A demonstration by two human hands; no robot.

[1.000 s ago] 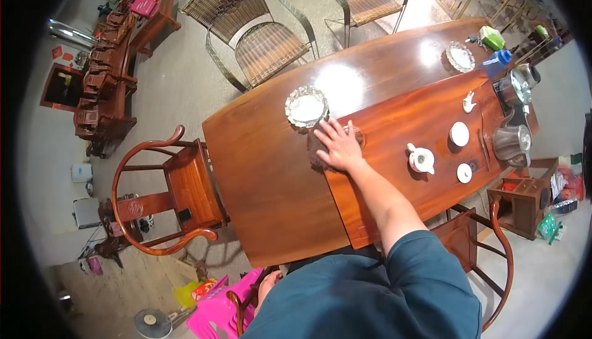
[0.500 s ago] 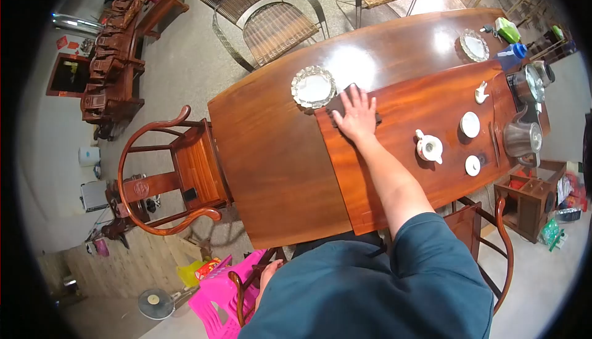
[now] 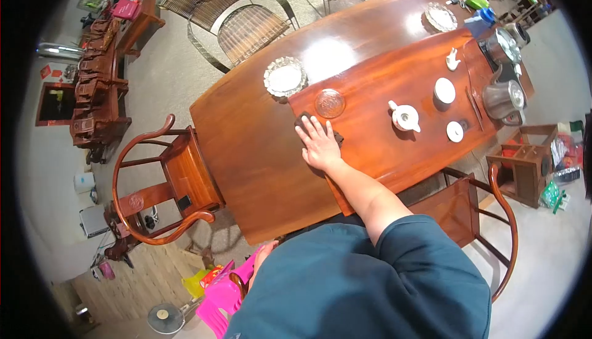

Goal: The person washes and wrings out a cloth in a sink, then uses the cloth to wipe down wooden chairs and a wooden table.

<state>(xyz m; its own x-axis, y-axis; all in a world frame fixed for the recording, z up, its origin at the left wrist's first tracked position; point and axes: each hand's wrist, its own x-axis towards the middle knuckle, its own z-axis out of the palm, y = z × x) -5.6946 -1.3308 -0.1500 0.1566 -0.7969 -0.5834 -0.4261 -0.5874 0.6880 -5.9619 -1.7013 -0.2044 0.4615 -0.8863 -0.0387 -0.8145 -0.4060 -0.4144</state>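
My right hand (image 3: 320,145) lies flat with its fingers spread on a dark cloth (image 3: 337,137), at the left end of the raised reddish board (image 3: 382,92) on the wooden table (image 3: 265,172). Parts of the cloth show at both sides of the hand. Just beyond it is a round clear glass dish (image 3: 330,103). A white teapot (image 3: 405,118), a white bowl (image 3: 444,90) and a small white lid (image 3: 454,131) stand farther right on the board. My left hand (image 3: 264,254) shows only in part beside my body, its fingers hidden.
Two glass ashtrays (image 3: 285,77) (image 3: 440,17) rest along the table's far side. Metal kettles (image 3: 503,97) stand at the right end. A wooden armchair (image 3: 191,166) is at the left, wicker chairs (image 3: 250,31) beyond, and pink plastic stools (image 3: 219,302) at lower left.
My right hand has moved toward the board's near left edge, baring the round glass dish. The view has shifted, so the table and its objects appear farther left and mostly higher.
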